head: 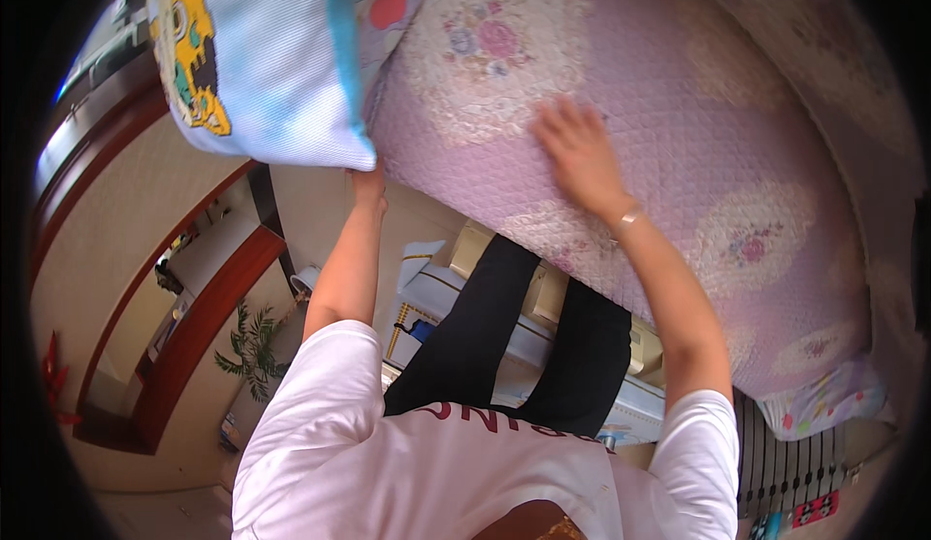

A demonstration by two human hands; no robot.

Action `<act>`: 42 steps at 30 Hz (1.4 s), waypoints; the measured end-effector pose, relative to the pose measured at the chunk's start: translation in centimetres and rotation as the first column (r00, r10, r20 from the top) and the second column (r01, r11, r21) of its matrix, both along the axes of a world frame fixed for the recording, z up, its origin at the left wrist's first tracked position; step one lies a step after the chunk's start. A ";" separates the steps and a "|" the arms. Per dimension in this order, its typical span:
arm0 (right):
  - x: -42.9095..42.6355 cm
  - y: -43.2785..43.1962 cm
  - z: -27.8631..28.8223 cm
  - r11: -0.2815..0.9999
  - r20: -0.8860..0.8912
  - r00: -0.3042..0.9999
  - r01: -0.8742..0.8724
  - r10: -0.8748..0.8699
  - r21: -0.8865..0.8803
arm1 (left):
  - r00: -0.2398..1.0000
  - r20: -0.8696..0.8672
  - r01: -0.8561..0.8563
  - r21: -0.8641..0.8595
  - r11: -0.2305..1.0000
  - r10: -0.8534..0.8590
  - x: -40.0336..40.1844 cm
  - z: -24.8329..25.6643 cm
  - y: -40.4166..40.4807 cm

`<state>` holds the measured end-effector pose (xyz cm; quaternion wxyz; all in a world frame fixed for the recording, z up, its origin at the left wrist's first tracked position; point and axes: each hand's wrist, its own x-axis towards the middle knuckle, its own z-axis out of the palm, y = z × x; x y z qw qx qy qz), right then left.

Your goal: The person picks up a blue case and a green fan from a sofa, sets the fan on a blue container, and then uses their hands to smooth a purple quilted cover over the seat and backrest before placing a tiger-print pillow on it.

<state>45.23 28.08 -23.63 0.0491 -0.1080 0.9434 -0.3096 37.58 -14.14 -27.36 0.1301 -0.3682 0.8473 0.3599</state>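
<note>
My left hand is at the lower corner of a light blue and white cushion with a yellow cartoon figure on it. The cushion is raised at the upper left and hides most of that hand's fingers, which seem to grip its corner. Below and to the right spreads a quilted lilac bedspread with cream and pink floral patches. Over it is my right hand, fingers somewhat spread and slightly blurred, holding nothing. A bracelet circles the right wrist. Fabric with fruit prints shows beside the cushion.
A pale blue and cream bed frame or furniture side stands by my legs. At left are a reddish wooden shelf edge and a green potted plant. At lower right, patterned fabric hangs near a dark striped surface.
</note>
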 end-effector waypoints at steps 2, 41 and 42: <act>-1.9 -4.4 -1.1 0.997 0.015 0.998 -0.058 0.059 -0.047 | 0.985 0.095 -0.162 0.184 0.970 0.146 -0.7 1.8 4.5; 1.0 31.8 -3.3 0.707 -0.003 0.916 0.312 -0.401 0.635 | -0.197 -0.042 0.436 -0.898 -0.049 -0.980 -25.9 -2.5 44.3; 2.0 32.8 -3.6 0.662 -0.072 0.904 0.362 -0.422 0.656 | -0.216 -0.067 0.387 -0.922 -0.023 -0.974 -26.3 -3.2 44.2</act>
